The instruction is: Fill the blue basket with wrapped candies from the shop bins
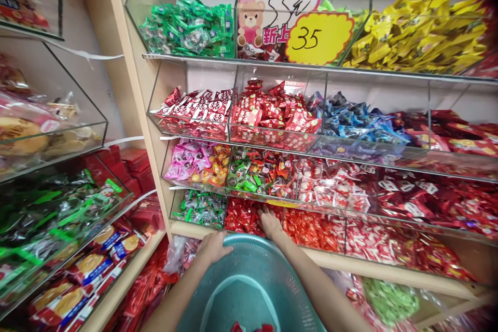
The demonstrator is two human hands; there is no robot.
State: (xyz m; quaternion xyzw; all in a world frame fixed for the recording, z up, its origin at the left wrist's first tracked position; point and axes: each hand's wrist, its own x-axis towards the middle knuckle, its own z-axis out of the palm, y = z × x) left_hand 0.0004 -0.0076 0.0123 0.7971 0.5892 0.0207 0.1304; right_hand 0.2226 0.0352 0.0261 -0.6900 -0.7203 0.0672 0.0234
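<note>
Nearest the camera sits a teal mesh basket (pixel 249 275), a few red packets (pixel 247 328) lying at its bottom. The left hand (pixel 213 249) is curled over the basket's rim and appears to hold it. The right hand (pixel 270 222) reaches just past the rim, its fingers (pixel 265 211) spread and touching red-wrapped sweets (pixel 245 215) in a clear acrylic bin; whether it has hold of any cannot be told. Beside that bin, to the left, lie green-and-silver sweets (pixel 200 207), while red-and-blue biscuit packets (pixel 93 270) fill a lower shelf on the left. Above the hands, a row of bins holds pink and orange sweets (pixel 196 162), then red packets (pixel 272 111) and blue packets (pixel 361 119) higher up. Farthest up, a yellow price sign marked 35 (pixel 319 38) stands between green packets (pixel 190 28) and yellow packets (pixel 420 33).
</note>
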